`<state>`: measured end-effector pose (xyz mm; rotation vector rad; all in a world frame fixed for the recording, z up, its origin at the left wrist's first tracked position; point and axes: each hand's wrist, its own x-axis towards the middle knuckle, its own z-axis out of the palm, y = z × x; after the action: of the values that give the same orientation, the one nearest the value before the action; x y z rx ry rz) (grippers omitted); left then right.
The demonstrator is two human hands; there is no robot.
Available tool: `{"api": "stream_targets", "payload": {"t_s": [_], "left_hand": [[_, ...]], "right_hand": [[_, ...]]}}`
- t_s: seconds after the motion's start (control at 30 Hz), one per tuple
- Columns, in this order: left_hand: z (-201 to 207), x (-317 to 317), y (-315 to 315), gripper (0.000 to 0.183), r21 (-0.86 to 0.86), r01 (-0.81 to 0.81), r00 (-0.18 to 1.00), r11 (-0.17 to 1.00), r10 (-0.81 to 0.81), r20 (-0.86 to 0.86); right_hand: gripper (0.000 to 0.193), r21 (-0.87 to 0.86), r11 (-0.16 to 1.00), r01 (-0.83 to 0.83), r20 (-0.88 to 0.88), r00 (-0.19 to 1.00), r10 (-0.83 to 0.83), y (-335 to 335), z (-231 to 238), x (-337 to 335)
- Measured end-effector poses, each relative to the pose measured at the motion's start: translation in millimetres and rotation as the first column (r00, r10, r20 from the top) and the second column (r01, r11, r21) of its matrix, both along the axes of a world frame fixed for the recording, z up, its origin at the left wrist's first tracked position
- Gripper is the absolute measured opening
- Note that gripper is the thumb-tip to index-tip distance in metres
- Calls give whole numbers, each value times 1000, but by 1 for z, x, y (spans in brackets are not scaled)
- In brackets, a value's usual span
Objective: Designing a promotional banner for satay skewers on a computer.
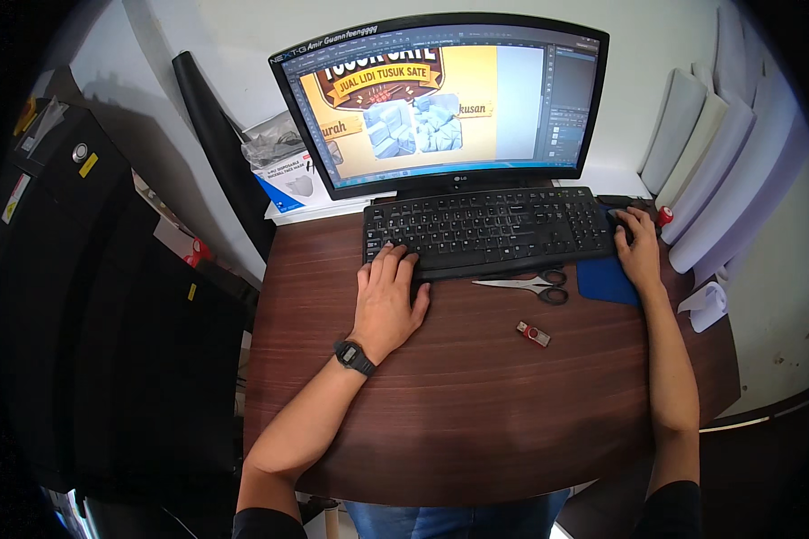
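My left hand [386, 301] rests at the lower left corner of a black keyboard [485, 229]. Its fingertips lie on the keys, fingers stretched out and thumb apart, on the desk just below. A black digital watch [355, 357] is on that wrist. At the keyboard's right end, my right hand [638, 250] curls over a dark computer mouse [628, 234], mostly hidden beneath it. Under that hand a blue mouse pad [605, 280] shows. Behind the keyboard stands a monitor [521, 108] with a yellow and brown design open in an editing program.
Black-handled scissors [532, 285] and a red and silver USB stick [533, 334] lie on the brown desk [476, 404]. A face mask box [288, 180] stands left of the monitor, paper rolls [724, 171] lean at the right, and a large black machine [108, 296] stands left.
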<state>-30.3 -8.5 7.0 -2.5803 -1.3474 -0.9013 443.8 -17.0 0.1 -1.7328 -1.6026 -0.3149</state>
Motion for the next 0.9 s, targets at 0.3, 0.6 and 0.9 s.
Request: {"api": "stream_targets", "payload": {"t_s": [0.3,0.6,0.9], "left_hand": [[-2,-1,3,52,-38,28,999,999,-27,30],[-3,-1,4,54,-34,48,999,998,-48,-9],[-3,-3,7,60,-68,57,985,996,-67,-159]], "right_hand": [[33,-7,1000,1,6,1000,-1,0,2,-1],[32,-1,1000,-23,32,999,23,1,-1,5],[33,-39,999,17,45,999,-15,2,-2,5]]}}
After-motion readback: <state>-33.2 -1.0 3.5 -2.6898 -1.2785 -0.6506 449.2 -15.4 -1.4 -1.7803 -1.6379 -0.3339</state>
